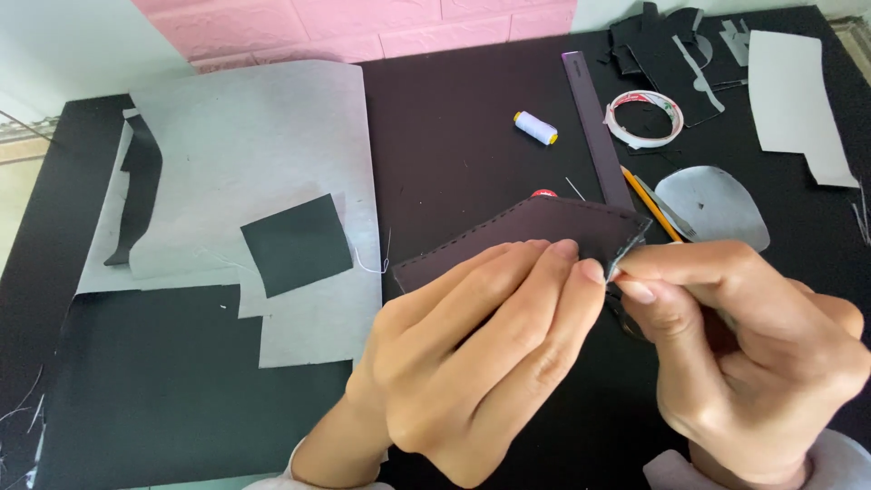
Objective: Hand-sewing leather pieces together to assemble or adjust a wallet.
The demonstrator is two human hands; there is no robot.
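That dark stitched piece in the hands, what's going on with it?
A person is holding a dark brown leather piece with a row of stitching along its edge. The left hand grips it from the front, and the right hand pinches its right corner. Both hang over a black table. Lying there are a spool of white thread, a dark ruler, a roll of tape, a pencil, sheets of grey paper and a black square.

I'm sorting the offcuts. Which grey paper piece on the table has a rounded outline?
The grey piece right of the pencil, just above the right hand. Its outline is curved, dome-like; the other grey sheets are straight-edged.
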